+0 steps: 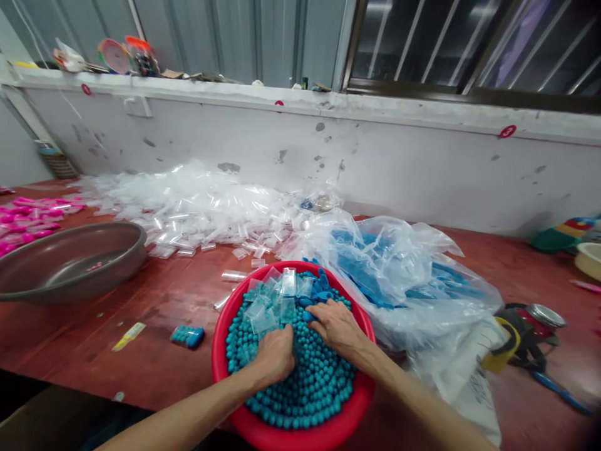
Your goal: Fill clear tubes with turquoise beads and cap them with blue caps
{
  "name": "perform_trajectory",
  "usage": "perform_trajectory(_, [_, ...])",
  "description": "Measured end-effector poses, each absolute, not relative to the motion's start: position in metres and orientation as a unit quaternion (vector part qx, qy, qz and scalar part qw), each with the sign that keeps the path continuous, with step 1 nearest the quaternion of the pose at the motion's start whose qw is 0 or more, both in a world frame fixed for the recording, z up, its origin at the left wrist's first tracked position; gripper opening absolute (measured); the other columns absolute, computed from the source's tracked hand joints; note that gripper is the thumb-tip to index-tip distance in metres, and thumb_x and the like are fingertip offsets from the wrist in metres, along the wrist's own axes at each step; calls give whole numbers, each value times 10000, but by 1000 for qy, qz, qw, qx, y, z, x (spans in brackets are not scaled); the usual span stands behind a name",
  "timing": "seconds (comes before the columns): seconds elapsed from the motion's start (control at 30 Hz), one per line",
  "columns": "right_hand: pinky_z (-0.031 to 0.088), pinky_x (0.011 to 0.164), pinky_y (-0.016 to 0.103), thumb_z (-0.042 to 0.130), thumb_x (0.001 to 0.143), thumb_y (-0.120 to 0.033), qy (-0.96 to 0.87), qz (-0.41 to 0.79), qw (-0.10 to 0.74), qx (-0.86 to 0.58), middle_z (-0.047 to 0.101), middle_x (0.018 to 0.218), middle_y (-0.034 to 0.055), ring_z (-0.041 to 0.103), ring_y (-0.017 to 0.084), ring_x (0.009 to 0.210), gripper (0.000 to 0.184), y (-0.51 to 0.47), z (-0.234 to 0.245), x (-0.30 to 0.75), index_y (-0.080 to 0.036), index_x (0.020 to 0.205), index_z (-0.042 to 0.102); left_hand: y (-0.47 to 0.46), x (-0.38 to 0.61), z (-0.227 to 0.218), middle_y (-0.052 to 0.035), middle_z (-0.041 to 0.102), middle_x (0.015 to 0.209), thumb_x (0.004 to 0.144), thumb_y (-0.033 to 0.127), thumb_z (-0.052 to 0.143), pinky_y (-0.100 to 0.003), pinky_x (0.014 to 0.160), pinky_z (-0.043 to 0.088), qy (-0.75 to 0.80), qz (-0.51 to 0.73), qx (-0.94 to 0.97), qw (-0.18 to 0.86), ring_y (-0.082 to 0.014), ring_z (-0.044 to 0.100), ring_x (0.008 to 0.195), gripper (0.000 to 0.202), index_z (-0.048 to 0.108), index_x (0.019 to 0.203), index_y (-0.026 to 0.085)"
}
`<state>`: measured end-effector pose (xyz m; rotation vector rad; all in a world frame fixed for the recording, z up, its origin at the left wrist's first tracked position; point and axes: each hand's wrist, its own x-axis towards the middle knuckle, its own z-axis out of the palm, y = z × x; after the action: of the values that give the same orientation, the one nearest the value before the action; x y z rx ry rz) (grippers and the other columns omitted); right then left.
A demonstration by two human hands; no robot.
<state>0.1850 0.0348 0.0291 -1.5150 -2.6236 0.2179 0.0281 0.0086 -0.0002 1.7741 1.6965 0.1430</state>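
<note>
Left hand (277, 354) and right hand (339, 327) among turquoise beads (319, 388), red basin (218, 351).
Left fingers curl, right fingers part at blue plastic piece (308, 316); cannot tell if either pinches. Clear sleeves (261, 315) toward basin's far rim; bead-filled packet (181, 335) left of basin.

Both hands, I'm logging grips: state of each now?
Left hand: curled at the beads; hold unclear.
Right hand: half-curled at a blue piece; grip unclear.

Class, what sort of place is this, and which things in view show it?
Probably a small workshop: a red basin of teal beads, a heap of clear plastic packets and a clear bag of blue pieces share one table.
</note>
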Motion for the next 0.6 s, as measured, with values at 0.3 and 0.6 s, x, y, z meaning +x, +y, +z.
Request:
perform_trajectory(0.3, [427, 559, 262, 454, 770, -289, -652, 479, 324, -491, 527, 646, -33, 517, 139, 590, 194, 32, 16, 208, -216, 949, 434, 35, 73, -25, -3, 543, 620, 643, 141, 490, -290, 523, 420, 618, 168, 510, 574, -182, 556, 582, 154, 473, 792, 177])
perform_trajectory(0.6, [232, 303, 153, 457, 777, -397, -537, 577, 327, -522, 381, 560, -88, 341, 56, 367, 255, 31, 6, 219, -225, 966, 449, 37, 56, -16, 37, 516, 637, 548, 337, 630, -241, 500, 423, 517, 250, 395, 717, -127, 529, 577, 361, 460, 834, 196])
